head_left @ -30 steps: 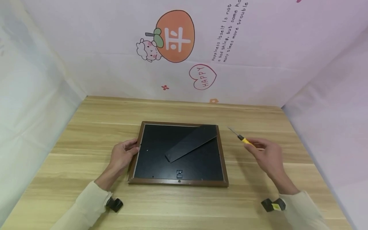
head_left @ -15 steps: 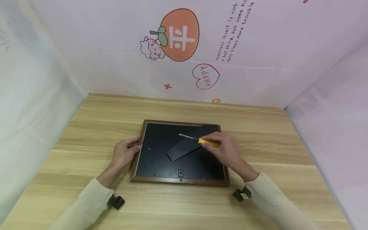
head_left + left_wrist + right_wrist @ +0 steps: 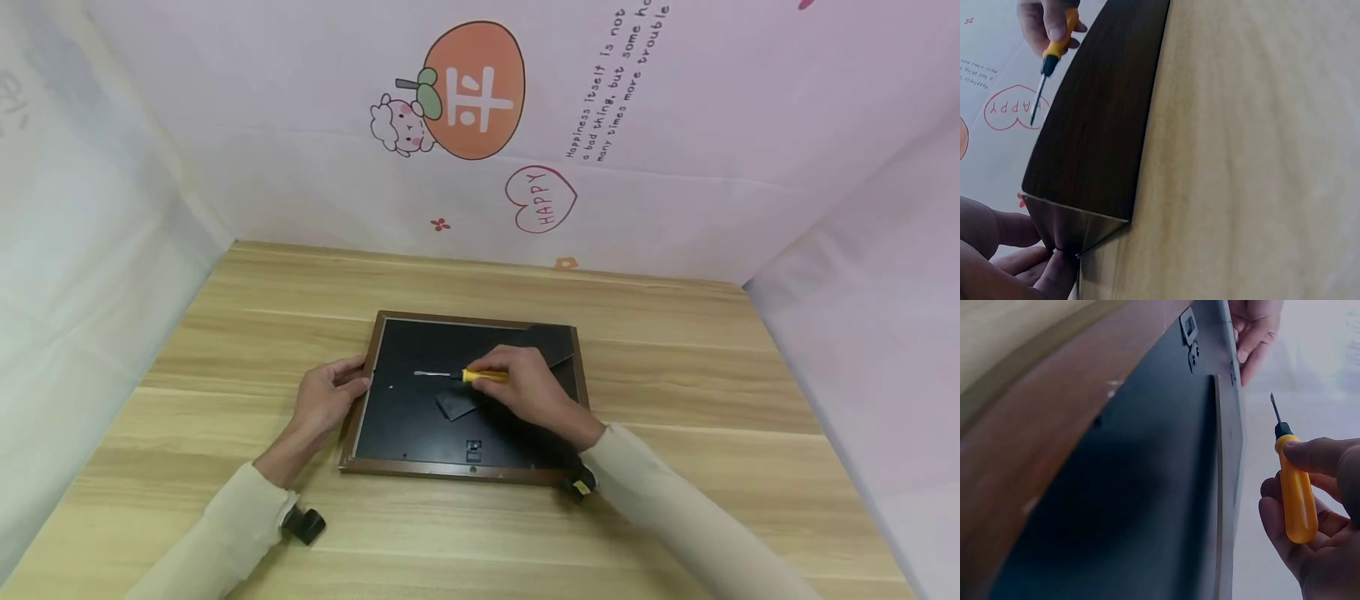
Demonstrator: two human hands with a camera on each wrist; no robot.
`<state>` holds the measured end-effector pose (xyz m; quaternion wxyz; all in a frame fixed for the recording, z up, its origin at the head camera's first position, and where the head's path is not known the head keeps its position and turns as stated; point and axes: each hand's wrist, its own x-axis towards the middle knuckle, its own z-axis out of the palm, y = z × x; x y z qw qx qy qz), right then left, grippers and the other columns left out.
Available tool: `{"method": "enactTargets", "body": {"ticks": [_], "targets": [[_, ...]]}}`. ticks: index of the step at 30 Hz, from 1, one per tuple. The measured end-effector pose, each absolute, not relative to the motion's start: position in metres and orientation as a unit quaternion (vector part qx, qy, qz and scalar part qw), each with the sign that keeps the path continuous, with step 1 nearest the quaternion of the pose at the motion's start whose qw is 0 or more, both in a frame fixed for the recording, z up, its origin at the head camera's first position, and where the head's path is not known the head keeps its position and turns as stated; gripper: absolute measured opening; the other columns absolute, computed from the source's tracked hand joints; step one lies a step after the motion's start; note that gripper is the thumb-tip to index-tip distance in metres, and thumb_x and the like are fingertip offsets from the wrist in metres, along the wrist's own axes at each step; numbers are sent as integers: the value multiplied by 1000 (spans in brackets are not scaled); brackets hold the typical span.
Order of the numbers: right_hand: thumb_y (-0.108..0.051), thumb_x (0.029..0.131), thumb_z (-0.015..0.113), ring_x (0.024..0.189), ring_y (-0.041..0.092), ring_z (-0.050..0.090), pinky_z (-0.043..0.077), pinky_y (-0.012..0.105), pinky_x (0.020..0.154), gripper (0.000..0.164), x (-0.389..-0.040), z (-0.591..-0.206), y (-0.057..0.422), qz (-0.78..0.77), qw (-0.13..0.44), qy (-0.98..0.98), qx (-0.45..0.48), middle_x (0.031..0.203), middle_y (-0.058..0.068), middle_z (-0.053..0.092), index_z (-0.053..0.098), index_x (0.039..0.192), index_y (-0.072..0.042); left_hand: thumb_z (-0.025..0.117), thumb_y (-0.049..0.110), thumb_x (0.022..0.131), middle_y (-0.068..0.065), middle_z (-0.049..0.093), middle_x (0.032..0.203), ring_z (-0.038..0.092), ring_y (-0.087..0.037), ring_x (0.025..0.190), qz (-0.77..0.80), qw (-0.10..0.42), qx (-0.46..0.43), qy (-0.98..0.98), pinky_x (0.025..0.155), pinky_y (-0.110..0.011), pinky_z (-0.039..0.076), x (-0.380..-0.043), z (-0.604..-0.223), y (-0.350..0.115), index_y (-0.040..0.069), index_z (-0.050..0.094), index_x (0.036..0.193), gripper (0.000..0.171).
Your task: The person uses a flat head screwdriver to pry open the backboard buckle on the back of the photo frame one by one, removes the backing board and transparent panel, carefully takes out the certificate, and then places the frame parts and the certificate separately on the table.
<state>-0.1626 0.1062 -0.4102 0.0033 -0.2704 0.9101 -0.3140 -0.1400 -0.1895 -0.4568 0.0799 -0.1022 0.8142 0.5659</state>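
Note:
A picture frame (image 3: 420, 433) lies face down on the wooden table, its black backing and stand leg (image 3: 457, 402) facing up. At its left edge my left hand (image 3: 324, 402) holds the frame, thumb on the rim and fingers against the side. Over the backing, my right hand (image 3: 519, 385) grips a yellow-handled screwdriver (image 3: 480, 376), whose thin metal shaft points left toward the frame's left edge. The right wrist view shows the screwdriver (image 3: 1297, 494) between thumb and curled fingers, its tip clear of the backing. Part of the stand leg is hidden under the right hand.
The wooden table (image 3: 247, 350) extends around the frame on all sides. A printed white sheet (image 3: 315, 167) stands behind it, with pale sheets at left and right. Small metal hangers (image 3: 473, 451) sit near the backing's front edge.
My right hand has carried the screwdriver leftward, from right of the frame to over its backing near the left side. The left hand keeps its hold on the frame's left edge.

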Motion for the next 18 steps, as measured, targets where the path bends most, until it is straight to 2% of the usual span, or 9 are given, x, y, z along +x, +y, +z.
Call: {"method": "enactTargets", "body": {"ticks": [6,18], "targets": [[-19,89,74,91,9,66,58,30,82,19,-172,-418,86,-302,20,913,-275,103,-2,73,76,108,-15,58,7,97,-20,58,137,57,-30,126,566,81,-104,814,100,-32,51,-141,-457,-190,4,50,142,46],[-18,90,72,97,14,66,57,34,84,20,-186,-424,58,-280,39,917,-283,106,1,73,76,109,-14,59,9,97,-22,57,137,56,-33,127,561,76,-98,819,101,-32,51,-141,-456,-190,3,51,141,46]]}}
